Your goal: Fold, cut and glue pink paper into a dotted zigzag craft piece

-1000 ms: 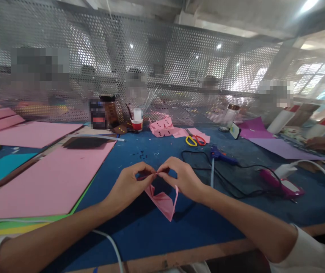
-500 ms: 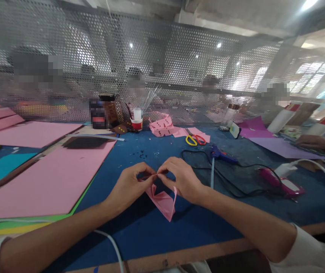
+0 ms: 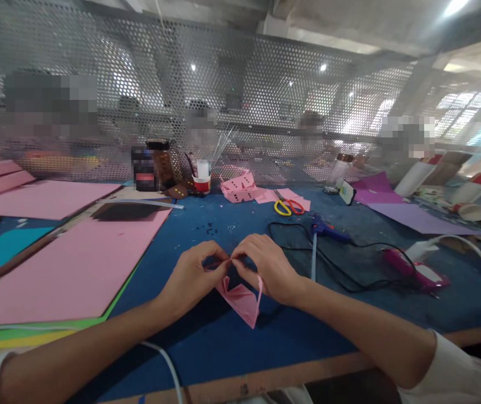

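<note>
A folded piece of pink paper (image 3: pixel 242 303) is held above the blue table surface (image 3: pixel 206 353), its pointed end hanging toward me. My left hand (image 3: pixel 196 275) pinches one edge of it between thumb and fingers. Fingertips of my right hand (image 3: pixel 268 269) pinch the same paper right beside the left ones, the two hands nearly touching. Part of the paper is hidden behind the fingers. Beyond my hands lie scissors (image 3: pixel 289 207) with one yellow and one red handle, by a pink paper shape with black dots (image 3: pixel 239 186).
To the right lie a blue glue gun (image 3: pixel 328 229) with its black cord and a magenta power strip (image 3: pixel 417 272). Pink sheets (image 3: pixel 67 269) are stacked at the left. A red and white cup (image 3: pixel 202 184) and a jar (image 3: pixel 162 165) stand before the perforated metal screen (image 3: pixel 257 84).
My hands keep pinching the pink paper in nearly the same place. Another person's hand at the far right has gone from view, uncovering a round pale object.
</note>
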`<state>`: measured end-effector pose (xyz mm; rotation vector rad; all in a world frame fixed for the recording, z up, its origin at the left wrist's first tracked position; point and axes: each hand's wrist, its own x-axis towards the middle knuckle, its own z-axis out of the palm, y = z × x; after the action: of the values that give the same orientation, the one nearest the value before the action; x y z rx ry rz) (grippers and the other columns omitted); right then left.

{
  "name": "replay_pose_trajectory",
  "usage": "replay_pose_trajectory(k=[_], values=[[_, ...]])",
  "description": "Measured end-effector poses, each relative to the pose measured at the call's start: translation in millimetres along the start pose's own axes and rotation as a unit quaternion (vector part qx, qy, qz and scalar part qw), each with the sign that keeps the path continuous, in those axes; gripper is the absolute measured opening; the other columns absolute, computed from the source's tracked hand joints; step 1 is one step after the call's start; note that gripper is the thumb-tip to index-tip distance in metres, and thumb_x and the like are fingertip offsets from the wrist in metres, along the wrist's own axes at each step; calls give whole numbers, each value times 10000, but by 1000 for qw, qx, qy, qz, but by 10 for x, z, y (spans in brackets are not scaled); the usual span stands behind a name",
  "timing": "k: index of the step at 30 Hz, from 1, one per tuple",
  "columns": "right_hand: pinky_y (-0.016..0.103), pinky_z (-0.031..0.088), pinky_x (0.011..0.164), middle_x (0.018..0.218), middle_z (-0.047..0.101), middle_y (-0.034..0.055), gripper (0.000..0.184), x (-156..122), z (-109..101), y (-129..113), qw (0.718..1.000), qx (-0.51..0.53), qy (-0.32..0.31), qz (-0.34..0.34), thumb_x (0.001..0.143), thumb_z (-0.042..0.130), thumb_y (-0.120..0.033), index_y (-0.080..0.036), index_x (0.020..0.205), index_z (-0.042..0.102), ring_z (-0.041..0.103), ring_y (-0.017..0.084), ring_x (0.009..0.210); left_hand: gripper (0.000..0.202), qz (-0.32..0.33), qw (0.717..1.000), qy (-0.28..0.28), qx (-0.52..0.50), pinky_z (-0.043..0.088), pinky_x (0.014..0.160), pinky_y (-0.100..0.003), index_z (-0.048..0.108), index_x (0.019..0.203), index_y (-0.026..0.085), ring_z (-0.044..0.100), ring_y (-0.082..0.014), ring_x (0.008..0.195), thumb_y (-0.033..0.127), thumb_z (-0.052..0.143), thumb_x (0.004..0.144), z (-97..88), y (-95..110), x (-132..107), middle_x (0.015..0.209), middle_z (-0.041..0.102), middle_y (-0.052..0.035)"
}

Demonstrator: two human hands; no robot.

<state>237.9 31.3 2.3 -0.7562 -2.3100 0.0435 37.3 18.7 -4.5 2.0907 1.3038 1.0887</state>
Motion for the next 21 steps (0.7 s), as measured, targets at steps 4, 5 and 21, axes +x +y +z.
replay_pose_trajectory(k=[4,5,21], values=[[331,397,795,928,679,34,60,-4,10,7,1000,1,6,-3,933,585,-143,-196,960,594,589,180,883,96,4,1000,0,5,448,685,-243,662,769,208,620,-148,742,235,611,846,-1,0,2,761,682,26],[332,396,795,926,679,33,59,-6,13,9,1000,2,7,-3,934,585,-145,-197,960,594,590,181,883,100,7,1000,1,8,449,686,-245,660,768,207,621,-150,743,237,608,848,-3,5,3,761,683,23],[349,411,814,922,677,57,71,-7,-7,-15,998,-42,7,-36,943,545,-144,-197,934,590,586,198,888,104,40,999,-9,33,431,722,-269,660,771,209,613,-167,782,207,587,846,-10,11,-3,781,688,9]])
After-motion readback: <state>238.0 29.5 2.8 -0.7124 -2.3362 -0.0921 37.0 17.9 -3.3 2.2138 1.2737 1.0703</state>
